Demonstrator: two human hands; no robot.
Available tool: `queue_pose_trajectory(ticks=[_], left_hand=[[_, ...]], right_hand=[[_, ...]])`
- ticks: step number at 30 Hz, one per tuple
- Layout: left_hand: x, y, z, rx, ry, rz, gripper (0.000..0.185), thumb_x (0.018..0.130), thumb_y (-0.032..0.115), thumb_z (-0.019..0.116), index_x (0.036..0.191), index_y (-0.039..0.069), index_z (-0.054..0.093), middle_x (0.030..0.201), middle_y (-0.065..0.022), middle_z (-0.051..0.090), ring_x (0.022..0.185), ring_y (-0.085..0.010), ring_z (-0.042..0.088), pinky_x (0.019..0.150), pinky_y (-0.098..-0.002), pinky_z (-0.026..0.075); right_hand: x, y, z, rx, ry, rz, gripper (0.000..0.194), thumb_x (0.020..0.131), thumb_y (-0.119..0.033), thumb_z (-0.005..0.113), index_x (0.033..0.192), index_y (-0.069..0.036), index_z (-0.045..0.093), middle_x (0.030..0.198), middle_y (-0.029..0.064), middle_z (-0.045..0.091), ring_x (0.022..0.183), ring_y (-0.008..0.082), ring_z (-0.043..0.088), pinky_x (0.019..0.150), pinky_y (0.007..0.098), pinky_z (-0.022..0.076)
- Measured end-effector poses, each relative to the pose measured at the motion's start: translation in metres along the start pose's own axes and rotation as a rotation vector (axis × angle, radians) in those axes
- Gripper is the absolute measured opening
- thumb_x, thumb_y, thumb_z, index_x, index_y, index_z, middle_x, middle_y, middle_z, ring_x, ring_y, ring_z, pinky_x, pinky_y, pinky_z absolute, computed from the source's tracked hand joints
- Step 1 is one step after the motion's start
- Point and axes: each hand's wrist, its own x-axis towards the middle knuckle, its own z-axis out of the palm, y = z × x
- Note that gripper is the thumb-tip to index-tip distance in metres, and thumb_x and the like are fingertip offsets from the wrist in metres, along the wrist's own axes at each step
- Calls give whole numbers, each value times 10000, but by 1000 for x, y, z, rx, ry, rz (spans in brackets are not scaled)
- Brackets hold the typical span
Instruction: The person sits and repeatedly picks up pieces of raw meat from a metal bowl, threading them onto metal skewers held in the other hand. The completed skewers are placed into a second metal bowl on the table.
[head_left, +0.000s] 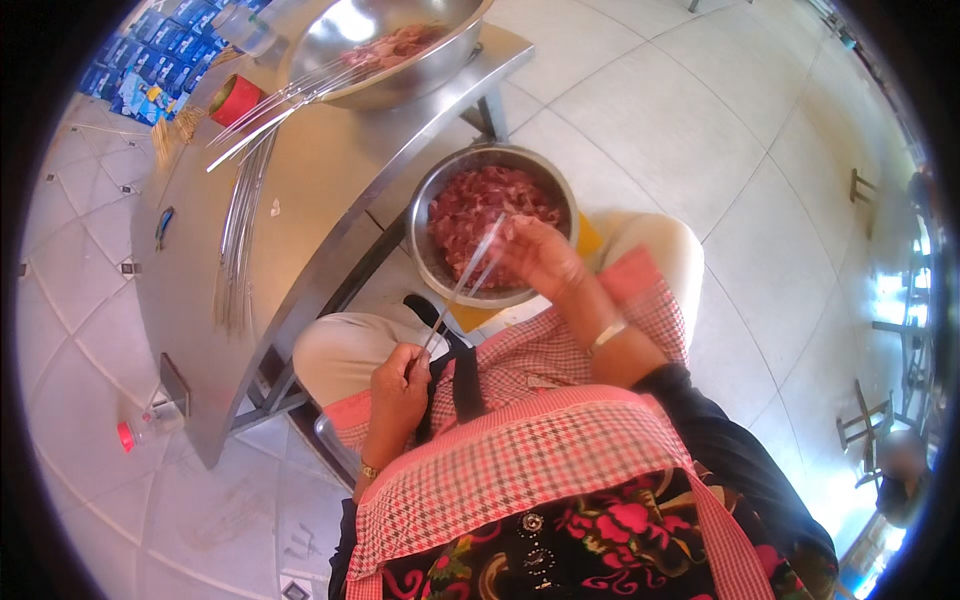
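Note:
My left hand (400, 386) is closed around the lower end of a metal skewer (452, 300), which slants up to the right over a steel bowl (574, 202) of raw meat pieces (480, 202). My right hand (536, 251) is at the skewer's upper end, above the meat; it is blurred, and whether it grips a piece of meat cannot be told. On the steel table (322, 176) a bundle of metal skewers (244, 240) lies lengthwise. Further skewers (289, 97) lean on the rim of a large steel basin (360, 94), their far ends by threaded meat (394, 49).
A red can (235, 101), a clear jar (244, 30), bamboo skewers (161, 142) and a small blue-and-black object (163, 225) are on the table. Blue packs (169, 45) stand beyond it. A red-lidded jar (146, 427) is at lower left. A person (900, 480) is at the far right.

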Motion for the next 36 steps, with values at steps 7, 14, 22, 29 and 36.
queue_pose_trajectory(ticks=[7, 14, 22, 29, 36], left_hand=[[9, -14, 14, -37, 141, -26, 230, 788, 143, 625, 663, -9, 507, 532, -15, 456, 520, -61, 393, 467, -247, 346], [13, -25, 18, -26, 175, -7, 291, 764, 168, 664, 618, -4, 480, 516, -21, 456, 507, -70, 382, 459, -253, 345], [18, -11, 19, -8, 172, 15, 294, 772, 157, 659, 611, -4, 473, 511, -24, 456, 505, -74, 377, 457, -259, 345], [15, 3, 26, -3, 239, 40, 297, 780, 135, 651, 604, 4, 451, 508, 5, 419, 501, -61, 346, 445, -248, 319], [25, -10, 15, -90, 157, 57, 299, 788, 113, 644, 595, 17, 437, 522, 32, 401, 512, -43, 332, 438, -227, 295]], right_hand=[[-2, 1, 5, -29, -20, -62, 126, 872, -105, 519, 960, -24, 557, 987, 134, 607, 932, 248, 596, 846, 380, 486], [-2, 1, 4, -60, -12, -20, 121, 870, -99, 519, 958, -26, 558, 969, 144, 626, 923, 230, 610, 811, 357, 504], [-6, 7, 10, -202, 89, -116, 108, 858, -104, 535, 941, -36, 546, 937, 130, 635, 861, 210, 627, 787, 327, 511], [-5, 16, 13, -184, 117, -185, 110, 858, -124, 541, 935, -45, 536, 948, 132, 632, 871, 217, 623, 774, 330, 507], [0, 7, 5, -67, -16, -31, 76, 887, -120, 494, 873, -55, 530, 924, 149, 633, 832, 224, 637, 748, 338, 525]])
